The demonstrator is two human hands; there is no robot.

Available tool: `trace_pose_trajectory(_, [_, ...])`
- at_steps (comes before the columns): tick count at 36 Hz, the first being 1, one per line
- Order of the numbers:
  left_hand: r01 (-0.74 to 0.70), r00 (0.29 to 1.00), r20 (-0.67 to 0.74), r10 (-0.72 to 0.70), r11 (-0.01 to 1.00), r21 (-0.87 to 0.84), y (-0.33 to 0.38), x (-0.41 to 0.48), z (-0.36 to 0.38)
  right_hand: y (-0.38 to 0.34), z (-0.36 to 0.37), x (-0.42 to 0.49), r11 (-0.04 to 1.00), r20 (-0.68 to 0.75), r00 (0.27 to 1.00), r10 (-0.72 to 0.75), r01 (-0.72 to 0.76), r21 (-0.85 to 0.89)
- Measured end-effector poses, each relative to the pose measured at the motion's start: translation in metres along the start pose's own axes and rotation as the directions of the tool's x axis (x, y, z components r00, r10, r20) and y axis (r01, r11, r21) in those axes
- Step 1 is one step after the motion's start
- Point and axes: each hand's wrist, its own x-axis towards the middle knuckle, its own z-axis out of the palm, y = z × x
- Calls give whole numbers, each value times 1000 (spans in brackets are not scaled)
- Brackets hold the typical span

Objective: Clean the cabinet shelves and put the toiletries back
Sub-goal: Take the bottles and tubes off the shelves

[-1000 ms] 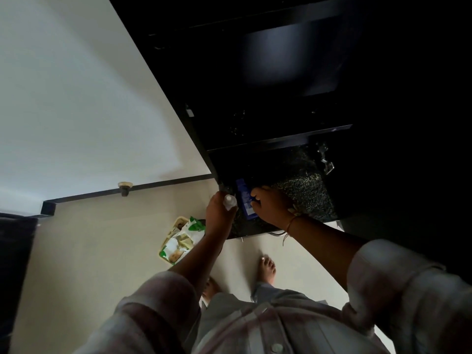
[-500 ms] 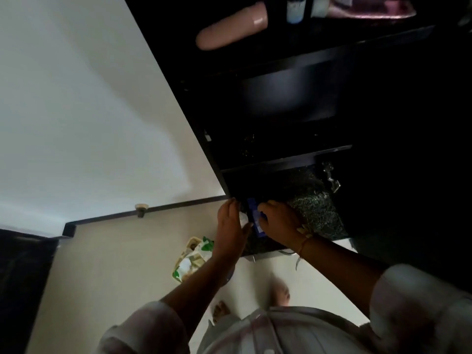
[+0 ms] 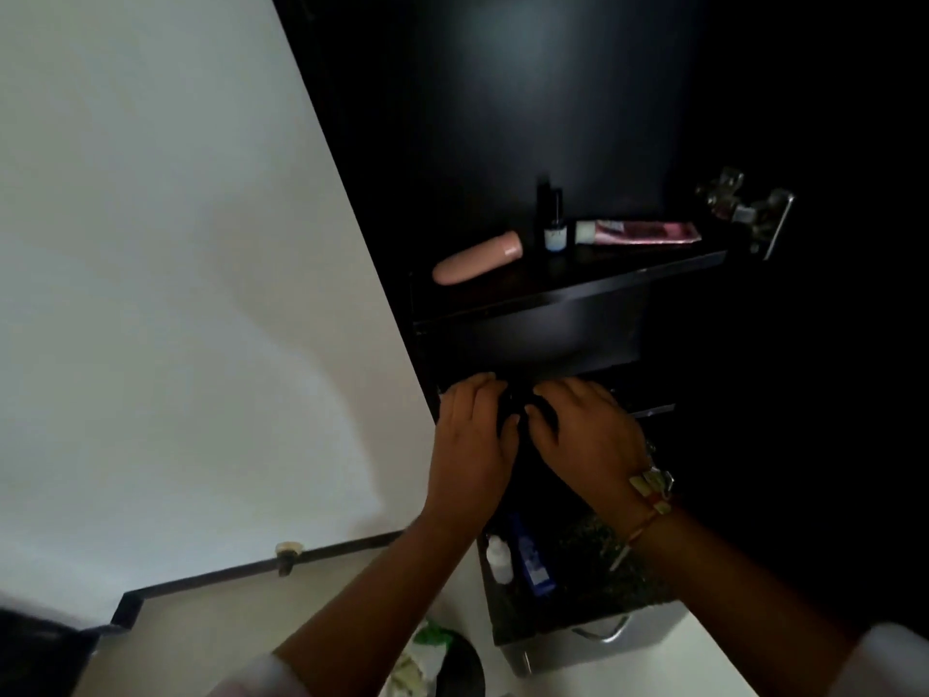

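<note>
Just below upper shelf (image 3: 568,289), left hand (image 3: 472,435) and right hand (image 3: 588,435) are meeting in a dark compartment; whether gripping or released, cannot tell. Pink tube (image 3: 477,261), dark bottle (image 3: 552,223), toothpaste (image 3: 638,232) lying on upper shelf, likely already returned. White bottle (image 3: 500,558), blue tube (image 3: 533,560) waiting farther below it.

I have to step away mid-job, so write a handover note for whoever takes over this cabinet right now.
Left hand and right hand: both at the front of the middle shelf, a dark shape between them; too dark to tell the grip.
Upper shelf, apparently restocked: pink bottle lying, small dark bottle upright, pink tube lying.
Speckled ledge below: white bottle and blue tube.
Left: those two likely need shelving; cleanliness cannot be judged.
</note>
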Motion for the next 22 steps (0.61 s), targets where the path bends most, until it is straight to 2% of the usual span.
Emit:
trace_pose_trajectory(5, [-72, 985, -156, 69, 997, -14, 21, 56, -25, -11, -42, 46, 1000, -218, 976, -25, 25, 0])
trace_pose_trajectory(8, [-119, 973, -203, 112, 993, -23, 31, 88, -35, -12, -61, 74, 999, -266, 963, -33, 36, 5])
trace_pose_trajectory(10, [-120, 973, -194, 124, 992, 29, 33, 106, -38, -9, -66, 91, 1000, -278, 960, -24, 21, -11])
trace_pose_trajectory(14, [-17, 996, -84, 30, 989, 148, 28, 138, -32, -4, -70, 122, 999, -269, 963, 28, -33, -16])
trace_pose_trajectory(22, [74, 996, 24, -83, 962, 262, 21, 168, -30, -1, -66, 162, 970, -108, 978, 176, -154, 190])
